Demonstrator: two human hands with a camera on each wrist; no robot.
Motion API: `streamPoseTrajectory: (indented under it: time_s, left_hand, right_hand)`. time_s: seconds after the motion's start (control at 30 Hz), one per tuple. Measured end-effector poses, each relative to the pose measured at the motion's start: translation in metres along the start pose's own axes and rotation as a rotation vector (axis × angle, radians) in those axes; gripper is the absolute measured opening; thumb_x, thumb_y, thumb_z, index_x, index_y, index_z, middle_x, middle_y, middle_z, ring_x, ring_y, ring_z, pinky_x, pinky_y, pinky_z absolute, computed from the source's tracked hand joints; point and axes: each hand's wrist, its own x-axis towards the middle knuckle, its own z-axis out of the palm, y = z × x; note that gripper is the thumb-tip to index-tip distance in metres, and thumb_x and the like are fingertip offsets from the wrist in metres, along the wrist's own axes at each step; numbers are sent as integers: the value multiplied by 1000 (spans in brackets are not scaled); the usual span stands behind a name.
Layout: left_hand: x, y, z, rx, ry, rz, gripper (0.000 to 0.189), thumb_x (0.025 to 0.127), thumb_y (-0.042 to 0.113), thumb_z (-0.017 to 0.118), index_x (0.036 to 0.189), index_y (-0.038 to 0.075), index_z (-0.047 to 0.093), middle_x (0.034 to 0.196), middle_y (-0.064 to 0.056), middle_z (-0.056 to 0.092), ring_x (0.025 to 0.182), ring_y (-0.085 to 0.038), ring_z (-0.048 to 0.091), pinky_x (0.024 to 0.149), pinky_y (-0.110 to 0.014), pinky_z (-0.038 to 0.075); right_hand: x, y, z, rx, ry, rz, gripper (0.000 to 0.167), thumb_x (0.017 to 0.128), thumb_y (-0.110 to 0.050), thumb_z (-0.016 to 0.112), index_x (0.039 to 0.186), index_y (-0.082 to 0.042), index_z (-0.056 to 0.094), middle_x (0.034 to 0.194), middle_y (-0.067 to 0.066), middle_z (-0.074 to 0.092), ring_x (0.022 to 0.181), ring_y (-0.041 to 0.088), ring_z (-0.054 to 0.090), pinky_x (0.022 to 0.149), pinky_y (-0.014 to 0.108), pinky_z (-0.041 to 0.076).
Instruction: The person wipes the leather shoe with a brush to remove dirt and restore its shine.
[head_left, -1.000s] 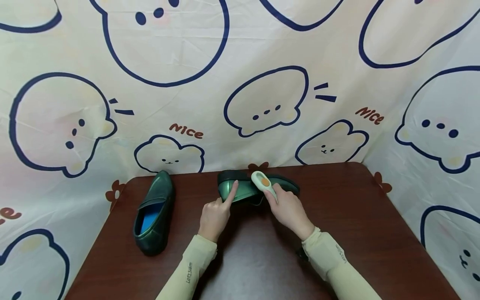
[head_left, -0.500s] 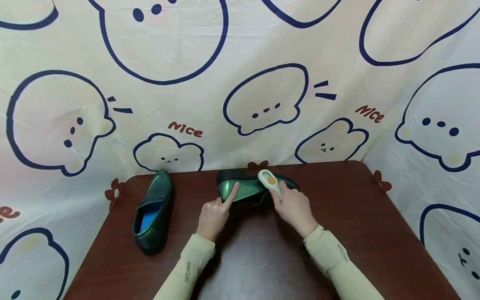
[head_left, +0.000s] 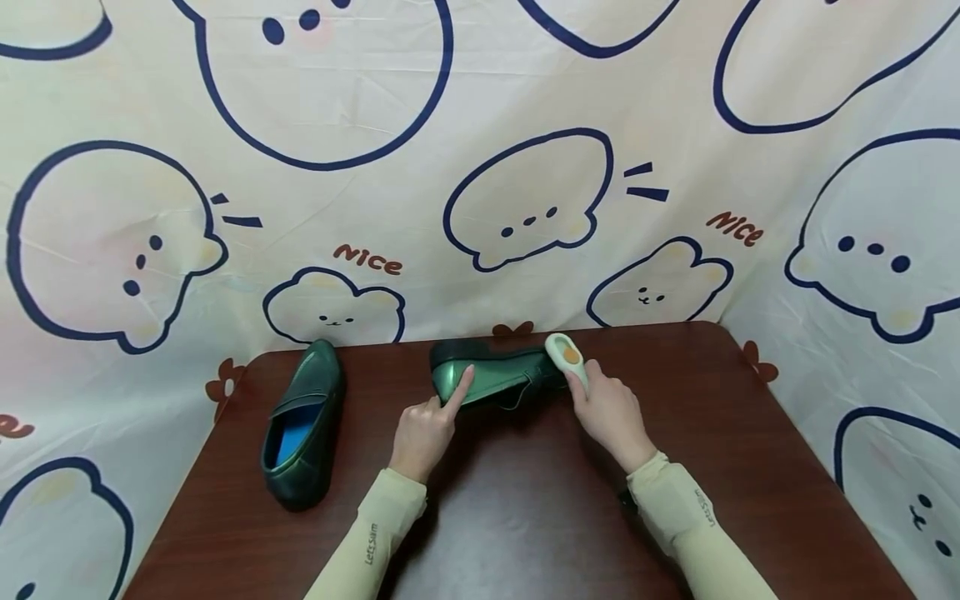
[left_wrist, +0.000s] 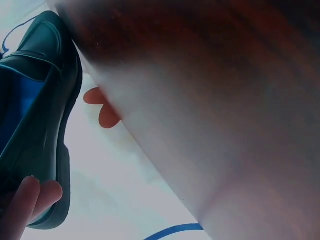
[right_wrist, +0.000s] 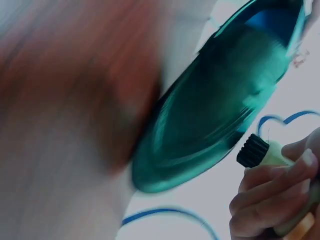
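A dark green loafer [head_left: 487,377] with a blue insole lies on its side at the table's far edge, its sole facing back. My left hand [head_left: 422,433] holds it by the heel, with the index finger stretched along its side; the left wrist view shows fingertips [left_wrist: 47,200] on the heel. My right hand [head_left: 611,421] grips a small brush [head_left: 566,358] with a pale handle and an orange oval, over the toe end. In the right wrist view the dark bristles [right_wrist: 252,151] are beside the sole edge; whether they touch cannot be told.
A second green loafer [head_left: 306,429] stands upright on the left of the brown table [head_left: 525,525], toe toward the back. Behind and beside the table hangs a pale cloth [head_left: 420,208] with blue cartoon outlines.
My right hand has drawn the brush rightward along the loafer, from its middle to the toe end. My left hand stays at the heel, and the loafer has hardly moved.
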Motion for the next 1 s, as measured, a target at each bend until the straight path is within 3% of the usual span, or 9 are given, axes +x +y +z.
streamPoseTrajectory:
  time_s: [0.23,0.4,0.67,1.0]
  left_hand:
    - [0,1,0,0,7,3,92,64,-8,83,149,14,56,49,-1,37,46,-6,14,44,-21,18]
    - [1,2,0,15,-11,13,92,66,-5,84,151,14,54,49,-1,40,43,-8,19,42,-22,22]
    - [-1,0,-3,53,-42,12,88,68,-3,82,150,14,55,48,-1,38,44,-7,17,42,-21,20]
    - [-3,-1,-2,51,-24,32,91,65,-4,82,150,14,55,49,0,37,47,-6,12,45,-21,16]
  right_hand:
    - [1,-52,5,65,-50,-146,34,109,-39,52,95,-7,53,60,3,45,47,17,45,44,32,36]
    - [4,-68,12,40,-45,-177,35,107,-39,56,102,-4,60,60,3,48,47,17,46,45,32,36]
    - [6,-55,15,-5,-23,-133,33,105,-41,57,96,-10,57,59,4,47,48,19,48,44,33,35]
    - [10,-24,6,-23,-21,-46,35,106,-42,54,104,-8,59,64,5,51,52,22,49,45,35,36]
